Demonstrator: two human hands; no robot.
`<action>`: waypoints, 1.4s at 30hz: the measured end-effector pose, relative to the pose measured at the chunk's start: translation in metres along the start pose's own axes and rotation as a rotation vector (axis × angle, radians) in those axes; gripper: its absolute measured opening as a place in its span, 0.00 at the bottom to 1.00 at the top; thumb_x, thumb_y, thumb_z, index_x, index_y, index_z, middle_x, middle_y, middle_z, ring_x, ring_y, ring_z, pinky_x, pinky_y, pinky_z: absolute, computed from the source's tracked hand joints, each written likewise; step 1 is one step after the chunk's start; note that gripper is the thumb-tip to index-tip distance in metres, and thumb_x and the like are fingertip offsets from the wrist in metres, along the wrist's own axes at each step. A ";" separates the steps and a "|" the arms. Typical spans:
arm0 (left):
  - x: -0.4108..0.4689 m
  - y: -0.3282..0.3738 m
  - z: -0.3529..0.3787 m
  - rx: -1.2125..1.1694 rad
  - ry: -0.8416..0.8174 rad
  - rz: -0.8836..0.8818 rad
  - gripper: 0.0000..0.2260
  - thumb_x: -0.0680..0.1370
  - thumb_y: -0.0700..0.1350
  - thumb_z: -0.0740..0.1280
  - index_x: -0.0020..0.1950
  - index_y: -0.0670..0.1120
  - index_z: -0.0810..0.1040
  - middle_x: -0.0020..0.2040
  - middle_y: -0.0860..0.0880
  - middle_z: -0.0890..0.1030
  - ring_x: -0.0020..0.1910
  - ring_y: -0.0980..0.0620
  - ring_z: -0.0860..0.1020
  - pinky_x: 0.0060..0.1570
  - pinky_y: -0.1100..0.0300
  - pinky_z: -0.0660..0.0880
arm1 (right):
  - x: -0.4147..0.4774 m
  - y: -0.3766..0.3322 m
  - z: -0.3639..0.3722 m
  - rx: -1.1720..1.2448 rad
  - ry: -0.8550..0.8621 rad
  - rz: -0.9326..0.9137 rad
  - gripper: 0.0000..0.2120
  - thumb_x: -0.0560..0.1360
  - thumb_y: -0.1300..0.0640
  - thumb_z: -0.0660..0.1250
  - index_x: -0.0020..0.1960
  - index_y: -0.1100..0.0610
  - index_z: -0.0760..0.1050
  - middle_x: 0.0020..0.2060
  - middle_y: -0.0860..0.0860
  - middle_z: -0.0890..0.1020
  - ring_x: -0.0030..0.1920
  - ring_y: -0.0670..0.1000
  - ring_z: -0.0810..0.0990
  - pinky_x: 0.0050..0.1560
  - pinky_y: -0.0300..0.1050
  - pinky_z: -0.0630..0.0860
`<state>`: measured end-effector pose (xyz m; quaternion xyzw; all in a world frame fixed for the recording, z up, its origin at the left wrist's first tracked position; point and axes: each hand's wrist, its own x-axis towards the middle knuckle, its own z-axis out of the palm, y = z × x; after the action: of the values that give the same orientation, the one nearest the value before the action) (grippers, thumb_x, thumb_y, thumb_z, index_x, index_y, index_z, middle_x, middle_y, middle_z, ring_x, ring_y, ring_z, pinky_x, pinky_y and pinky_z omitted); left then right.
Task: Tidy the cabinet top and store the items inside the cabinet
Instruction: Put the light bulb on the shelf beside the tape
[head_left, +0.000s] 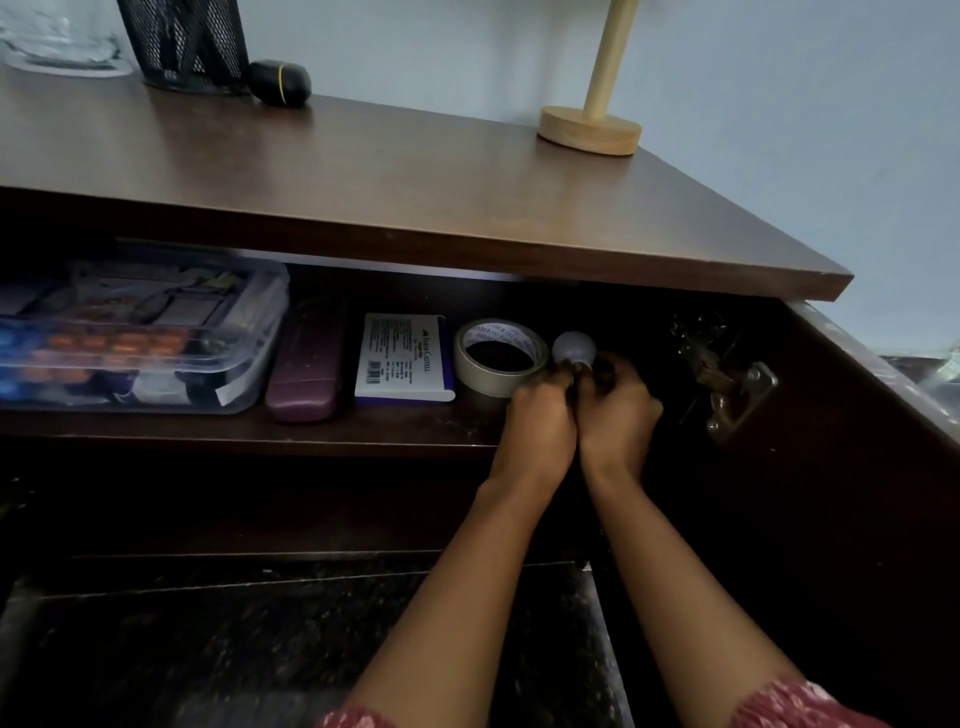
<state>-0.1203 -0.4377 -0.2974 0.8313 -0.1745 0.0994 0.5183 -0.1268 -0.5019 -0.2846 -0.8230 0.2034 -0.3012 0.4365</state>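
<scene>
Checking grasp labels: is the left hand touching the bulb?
Touching. The head view shows the left hand pinching the neck of the bulb, with the right hand gripping it opposite.

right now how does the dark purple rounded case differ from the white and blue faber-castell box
The dark purple rounded case is plain and narrow; the white and blue Faber-Castell box is wider, square-cornered and printed with text and a barcode. Both lie flat, side by side, on the cabinet shelf.

The left hand (540, 415) and right hand (618, 410) are bare, the forearms uncovered. At the near edge, the left sleeve (358, 719) and right sleeve (800, 704) are red with a small pale print.
</scene>
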 end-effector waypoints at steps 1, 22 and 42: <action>0.000 0.000 -0.001 -0.002 0.002 0.003 0.11 0.80 0.41 0.59 0.57 0.39 0.78 0.51 0.39 0.82 0.51 0.44 0.80 0.50 0.55 0.74 | 0.000 -0.001 0.000 -0.010 -0.002 0.006 0.14 0.77 0.58 0.63 0.62 0.60 0.75 0.52 0.60 0.82 0.52 0.56 0.81 0.40 0.31 0.66; -0.051 0.029 -0.078 0.395 0.011 0.021 0.16 0.77 0.37 0.61 0.65 0.41 0.72 0.61 0.41 0.76 0.59 0.45 0.75 0.57 0.57 0.73 | -0.040 -0.014 -0.030 -0.141 -0.065 -0.066 0.17 0.76 0.62 0.60 0.64 0.65 0.71 0.59 0.64 0.76 0.60 0.62 0.74 0.59 0.48 0.69; -0.057 0.035 -0.061 0.389 -0.202 -0.063 0.18 0.78 0.37 0.59 0.69 0.42 0.68 0.67 0.42 0.71 0.67 0.45 0.70 0.65 0.54 0.68 | -0.032 -0.016 -0.039 -0.287 -0.271 -0.096 0.19 0.78 0.62 0.59 0.69 0.58 0.67 0.64 0.63 0.69 0.62 0.60 0.72 0.61 0.47 0.70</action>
<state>-0.1849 -0.3859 -0.2612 0.9264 -0.1768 0.0311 0.3310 -0.1758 -0.4971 -0.2640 -0.9185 0.1444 -0.1762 0.3233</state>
